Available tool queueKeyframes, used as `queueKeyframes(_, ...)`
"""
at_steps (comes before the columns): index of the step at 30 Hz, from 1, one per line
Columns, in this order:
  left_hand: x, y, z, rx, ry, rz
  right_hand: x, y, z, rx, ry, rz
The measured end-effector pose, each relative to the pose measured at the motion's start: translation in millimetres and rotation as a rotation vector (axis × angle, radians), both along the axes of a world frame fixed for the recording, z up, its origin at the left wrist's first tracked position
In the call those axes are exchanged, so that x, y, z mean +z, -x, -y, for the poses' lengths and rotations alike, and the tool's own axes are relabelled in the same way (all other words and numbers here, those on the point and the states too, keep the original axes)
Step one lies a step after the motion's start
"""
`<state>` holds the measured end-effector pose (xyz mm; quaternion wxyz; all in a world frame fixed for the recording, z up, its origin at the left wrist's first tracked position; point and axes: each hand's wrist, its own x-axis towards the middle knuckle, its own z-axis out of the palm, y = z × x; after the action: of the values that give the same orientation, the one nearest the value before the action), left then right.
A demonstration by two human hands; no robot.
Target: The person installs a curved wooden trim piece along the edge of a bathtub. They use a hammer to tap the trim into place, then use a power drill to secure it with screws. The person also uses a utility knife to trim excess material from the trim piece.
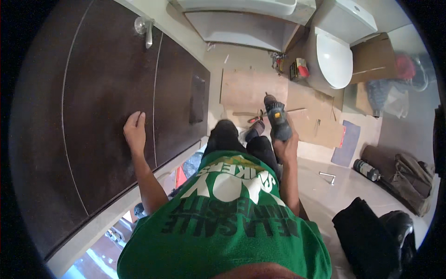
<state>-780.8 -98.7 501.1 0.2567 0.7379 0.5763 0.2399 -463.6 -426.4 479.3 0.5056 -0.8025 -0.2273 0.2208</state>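
My right hand [285, 145] is wrapped round a dark cordless drill [277, 122] with a yellow mark on it. Its bit points away from me, over the cardboard [302, 104] on the floor. On the left, my left hand [134, 129] is up at the dark brown door [107, 83], fingers curled and thumb close to them. Whether a small thing sits between those fingertips cannot be made out. A silver lever handle [147, 35] is on the door, farther off than my left hand.
A white toilet [333, 60] and a basin cabinet [237, 28] stand at the far side. Tools [277, 60] and a small box [298, 69] lie by the toilet. At right are a brown bag [411, 176], a dark canister [367, 170] and black cloth [364, 235].
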Motion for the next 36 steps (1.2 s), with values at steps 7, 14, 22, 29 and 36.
queueKeyframes(7,-48,-81,-14,-0.077,0.226,0.048,-28,-47,-20,-0.030,0.081,0.059)
queueKeyframes(14,-114,-183,-15,-0.494,0.576,0.060,-39,-64,-74,-0.084,0.139,-0.015)
queueKeyframes(22,-154,-259,-40,-0.764,1.144,0.455,-44,-88,-221,0.059,0.100,-0.186)
queueKeyframes(29,-119,-325,-84,-0.517,1.099,0.782,-68,-108,-339,0.402,0.174,-0.136)
queueKeyframes(36,-219,-355,-149,0.073,1.014,0.993,-136,-162,-428,0.926,0.375,-0.239)
